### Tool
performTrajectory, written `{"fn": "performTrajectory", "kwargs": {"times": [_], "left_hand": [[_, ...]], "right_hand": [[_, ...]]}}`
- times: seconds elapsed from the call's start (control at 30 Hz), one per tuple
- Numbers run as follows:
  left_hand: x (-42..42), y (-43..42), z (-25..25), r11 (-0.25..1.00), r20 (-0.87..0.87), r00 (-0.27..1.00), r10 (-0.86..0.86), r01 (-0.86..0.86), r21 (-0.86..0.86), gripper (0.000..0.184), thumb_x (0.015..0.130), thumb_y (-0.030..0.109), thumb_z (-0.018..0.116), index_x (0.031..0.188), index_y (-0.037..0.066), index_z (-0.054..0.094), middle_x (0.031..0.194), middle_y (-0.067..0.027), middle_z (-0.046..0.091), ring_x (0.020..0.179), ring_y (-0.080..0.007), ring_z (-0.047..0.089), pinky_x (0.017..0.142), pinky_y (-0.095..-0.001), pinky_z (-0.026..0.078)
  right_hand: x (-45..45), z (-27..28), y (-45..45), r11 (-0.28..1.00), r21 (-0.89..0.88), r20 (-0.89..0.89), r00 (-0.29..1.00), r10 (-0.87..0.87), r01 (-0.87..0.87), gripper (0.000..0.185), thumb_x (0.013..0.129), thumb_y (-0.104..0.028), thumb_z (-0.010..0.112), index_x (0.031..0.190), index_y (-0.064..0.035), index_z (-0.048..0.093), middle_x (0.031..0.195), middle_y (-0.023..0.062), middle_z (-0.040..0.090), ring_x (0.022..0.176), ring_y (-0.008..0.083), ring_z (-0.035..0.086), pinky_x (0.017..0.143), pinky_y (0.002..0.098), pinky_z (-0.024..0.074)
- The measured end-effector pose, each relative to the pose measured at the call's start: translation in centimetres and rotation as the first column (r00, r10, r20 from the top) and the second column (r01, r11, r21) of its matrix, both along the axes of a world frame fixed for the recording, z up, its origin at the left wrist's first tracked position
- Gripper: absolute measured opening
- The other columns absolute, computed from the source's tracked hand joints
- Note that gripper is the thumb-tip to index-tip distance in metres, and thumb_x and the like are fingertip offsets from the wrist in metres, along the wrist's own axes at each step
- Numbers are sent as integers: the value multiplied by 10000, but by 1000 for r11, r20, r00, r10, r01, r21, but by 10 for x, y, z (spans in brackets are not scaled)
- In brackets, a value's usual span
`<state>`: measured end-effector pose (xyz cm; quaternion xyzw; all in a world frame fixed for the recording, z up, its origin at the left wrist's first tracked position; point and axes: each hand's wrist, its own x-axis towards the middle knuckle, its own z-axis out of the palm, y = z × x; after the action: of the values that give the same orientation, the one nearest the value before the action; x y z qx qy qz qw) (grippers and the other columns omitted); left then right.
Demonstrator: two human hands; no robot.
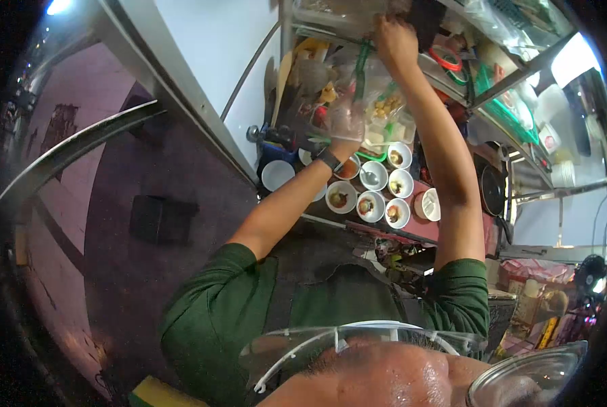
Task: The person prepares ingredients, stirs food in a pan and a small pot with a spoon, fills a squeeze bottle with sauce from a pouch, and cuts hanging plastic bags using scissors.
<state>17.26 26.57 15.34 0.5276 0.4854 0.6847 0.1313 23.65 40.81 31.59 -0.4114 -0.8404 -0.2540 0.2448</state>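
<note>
My left hand (346, 122), with a dark watch (329, 160) at its wrist, reaches over the food containers at the back of the counter. Clear plastic and blur obscure its fingers, so its grip does not show. Higher up, my right hand (394, 42) has its fingers curled at the shelf edge, beside a clear plastic sheet or cover with a green strip (361, 71). What it holds is hidden. Below my hands stand several white bowls with small portions of food, among them a front bowl (341, 197) and one with a spoon (373, 176). A green-rimmed tray (373, 157) lies behind them.
An empty-looking white bowl (278, 176) stands at the counter's left end. A stack of white cups (428, 205) is on the right, near a black pan (491, 186). Metal shelving with a green basket (510, 112) and tape rolls (446, 60) rises at right.
</note>
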Motion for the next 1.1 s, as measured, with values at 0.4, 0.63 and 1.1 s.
{"fn": "performTrajectory", "kwargs": {"times": [0.4, 0.63, 1.1], "left_hand": [[15, 1, -78, 909, 4, 996, 88, -78, -410, 266, 989, 320, 552, 1106, 91, 620, 844, -72, 631, 754, -207, 605, 689, -372, 465], [18, -5, -48, 950, 308, 951, -26, 120, -288, 329, 942, 163, 567, 1248, 42, 540, 813, -53, 611, 687, -147, 598, 623, -316, 465], [-15, 11, -70, 974, 135, 990, -49, 77, -215, 329, 946, 254, 570, 1186, 30, 544, 761, -25, 576, 596, -121, 574, 514, -280, 452]], "right_hand": [[-97, -121, -174, 564, -778, -40, 918, 395, -276, 306, 799, -212, 760, 971, 30, 687, 989, 217, 684, 955, 402, 674, 824, 468, 556], [-113, -103, -174, 513, -837, 88, 878, 470, -190, 187, 797, -61, 626, 915, 25, 742, 921, 225, 724, 882, 389, 726, 752, 477, 590], [59, -22, -143, -380, -173, -709, 382, -592, -909, 207, 963, -121, 479, 1033, 62, 545, 1271, 308, 571, 1140, 442, 623, 1038, 559, 491]]}}
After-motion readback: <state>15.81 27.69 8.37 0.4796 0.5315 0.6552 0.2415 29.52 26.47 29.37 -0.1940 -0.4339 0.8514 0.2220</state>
